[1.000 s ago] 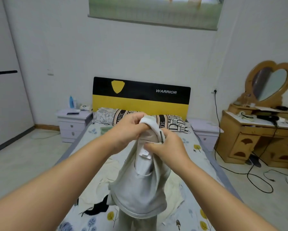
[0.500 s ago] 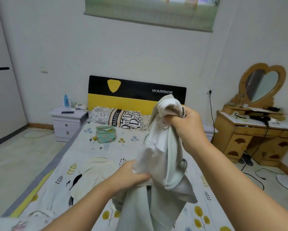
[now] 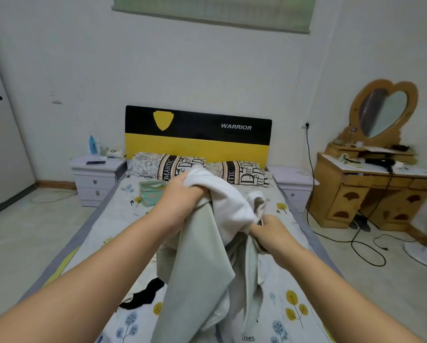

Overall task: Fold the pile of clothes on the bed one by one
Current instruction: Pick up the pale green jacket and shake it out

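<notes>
Patterned bed sheet (image 3: 123, 219), pale grey-green garment (image 3: 202, 268) bunched, hanging limp

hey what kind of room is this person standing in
Most likely a home bedroom. There is a bed with a black and yellow headboard and pillows, a nightstand beside it, and a wooden dressing table with a heart-shaped mirror.

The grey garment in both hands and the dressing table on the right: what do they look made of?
Grey garment: soft matte woven or knit fabric, likely cotton; it drapes in loose folds, with a paler lining. Dressing table: varnished yellowish wood; glossy with carved panels.
</notes>
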Tool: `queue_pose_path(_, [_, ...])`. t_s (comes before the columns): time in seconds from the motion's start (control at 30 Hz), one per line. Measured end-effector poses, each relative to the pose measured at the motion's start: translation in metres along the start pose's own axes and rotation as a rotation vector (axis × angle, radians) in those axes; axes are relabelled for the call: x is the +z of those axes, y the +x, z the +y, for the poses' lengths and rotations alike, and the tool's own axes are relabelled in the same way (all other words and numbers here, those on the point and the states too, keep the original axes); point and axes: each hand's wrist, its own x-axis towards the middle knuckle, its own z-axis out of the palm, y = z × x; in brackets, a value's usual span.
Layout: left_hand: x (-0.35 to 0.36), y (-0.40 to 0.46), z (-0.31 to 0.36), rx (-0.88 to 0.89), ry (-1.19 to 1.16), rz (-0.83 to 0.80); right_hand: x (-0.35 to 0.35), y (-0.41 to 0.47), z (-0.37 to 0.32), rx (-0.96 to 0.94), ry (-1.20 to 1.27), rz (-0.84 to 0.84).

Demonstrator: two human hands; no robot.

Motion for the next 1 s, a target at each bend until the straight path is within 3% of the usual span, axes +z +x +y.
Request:
queue_pose_path(0.13, [0.005,0.008,0.013,0.016,-0.058,0.127,0.019,-0.021,-0.004,0.161,0.301,-0.222])
queue_pose_path(0.23, [0.011,0.016,0.028,0.057,-0.114,0.195,0.047,-0.043,0.005,0.042,0.301,-0.271])
queue_pose_path(0.4, [0.014,0.024,0.046,0.069,-0.128,0.255,0.085,-0.048,0.023,0.000,0.133,-0.039])
queue_pose_path(0.6, [-0.024,0.032,0.027,0.045,0.002,0.311,0.055,-0.039,0.002,-0.214,0.071,0.165])
queue_pose_path(0.73, [-0.037,0.022,-0.014,-0.064,0.180,0.188,0.033,-0.034,-0.029,-0.303,0.084,0.198])
queue_pose_path(0.9, [-0.025,-0.013,-0.044,-0.216,0.186,0.008,0.021,-0.026,-0.057,-0.311,0.121,0.195])
queue_pose_path(1.0, [-0.009,-0.057,-0.052,0.011,0.210,0.133,0.019,-0.017,-0.069,-0.286,0.187,0.234])
